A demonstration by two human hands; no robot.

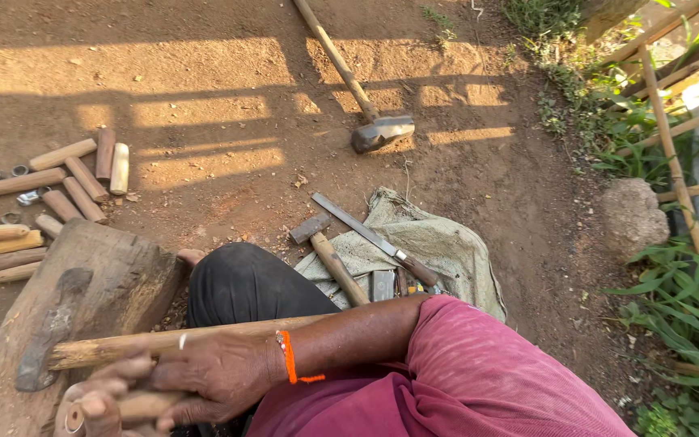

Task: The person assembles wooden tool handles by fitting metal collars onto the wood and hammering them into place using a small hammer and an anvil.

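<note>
The person sits on bare earth, seen from above, with a black-trousered knee (pixel 244 283) raised at centre and a magenta sleeve (pixel 479 372) filling the lower right.

Right hand (pixel 212 376): closed down over a short wooden handle piece (pixel 143 405) at the bottom edge of the view, fingers wrapped across it. An orange thread band (pixel 289 356) circles the wrist.

Left hand (pixel 103 400): only fingers show at the lower left, curled against the same wooden piece near its ringed end (pixel 74 418). How firm that grip is cannot be told.

A hatchet-like tool lies just above the hands: its long pale wooden shaft (pixel 180 340) runs across the lap, and its dark iron head (pixel 50 332) rests on a heavy, worn wooden block (pixel 115 275) at the left. The right hand's knuckles sit just under the shaft; contact cannot be confirmed.

Surroundings:
- Cut wooden handle blanks (pixel 66 182) lie scattered on the ground at the far left, with small metal rings (pixel 2 174) among them.
- A grey-green cloth sack (pixel 438 243) lies beyond the knee. On it rest a small hammer (pixel 325 247) and a long flat blade with a wooden grip (pixel 374 239).
- A sledgehammer (pixel 366 113) lies farther out on the dirt, head toward the person.
- A rounded stone (pixel 631 217) and a bamboo fence (pixel 681 162) with green plants stand along the right.
</note>
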